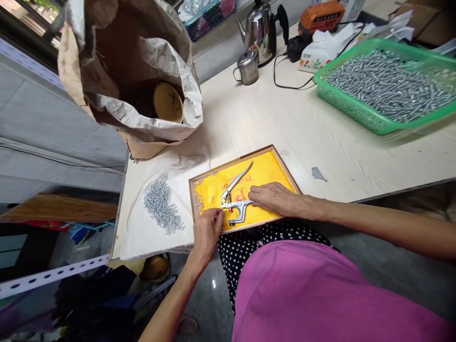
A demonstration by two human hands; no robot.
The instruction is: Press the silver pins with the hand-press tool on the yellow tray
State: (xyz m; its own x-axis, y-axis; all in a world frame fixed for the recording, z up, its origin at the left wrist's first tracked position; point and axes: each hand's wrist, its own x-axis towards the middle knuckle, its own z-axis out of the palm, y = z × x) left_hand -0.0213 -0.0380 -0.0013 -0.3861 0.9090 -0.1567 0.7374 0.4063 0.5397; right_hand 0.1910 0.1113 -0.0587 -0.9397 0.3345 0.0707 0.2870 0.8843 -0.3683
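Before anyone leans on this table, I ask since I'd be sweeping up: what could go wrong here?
The loose pile of metal pins lies close to the edge of the table, so a bump might scatter it. The tray sits at the near edge and could tip if pressed there. The pliers have their handles spread beside the right grip; a careless squeeze might pinch.

The left forearm (178, 290), bare, is angled upward from the lower edge, and the left hand (206, 232) is held back-up with fingers (213, 213) curled close to the thumb. The right forearm (374, 225), also bare, is extended from the right; the right hand (273, 197) is held palm-down, fingers bent, pointed leftward.
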